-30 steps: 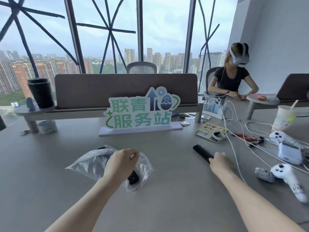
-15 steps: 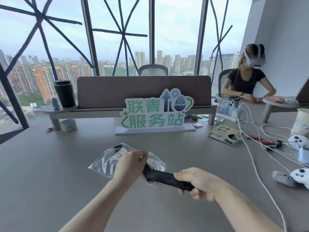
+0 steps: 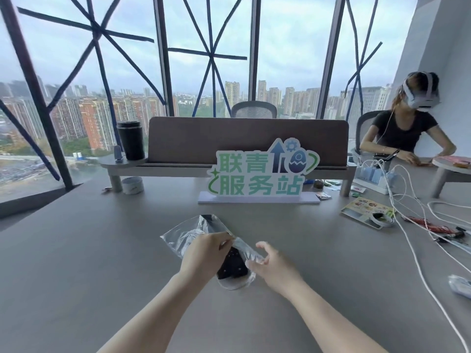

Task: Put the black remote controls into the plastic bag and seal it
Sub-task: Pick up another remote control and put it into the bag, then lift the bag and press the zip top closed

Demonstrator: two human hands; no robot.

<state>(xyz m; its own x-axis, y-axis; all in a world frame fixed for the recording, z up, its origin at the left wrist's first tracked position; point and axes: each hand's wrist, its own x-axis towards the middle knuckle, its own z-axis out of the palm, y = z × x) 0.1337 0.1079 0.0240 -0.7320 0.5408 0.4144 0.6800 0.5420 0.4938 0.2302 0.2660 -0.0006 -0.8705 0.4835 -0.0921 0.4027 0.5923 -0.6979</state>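
A clear plastic bag [image 3: 184, 234] lies on the grey table [image 3: 76, 263] in front of me. Black remote controls [image 3: 233, 263] are inside it, their near ends showing at the bag's open mouth; a far end shows dark at the bag's back. My left hand [image 3: 204, 253] pinches the upper edge of the bag's mouth. My right hand [image 3: 272, 263] holds the bag's mouth edge on the right side, fingers curled, thumb raised. How many remotes lie inside cannot be counted.
A green and white sign [image 3: 260, 174] stands behind the bag. White cables [image 3: 413, 233], a printed card [image 3: 367, 210] and a white controller [image 3: 461, 285] lie to the right. A person in a headset [image 3: 405, 131] sits at far right. A black tumbler [image 3: 131, 140] stands on the shelf.
My right hand picked the second black remote off the table, carried it left and pushed it into the bag. It now grips the bag's mouth instead of the remote.
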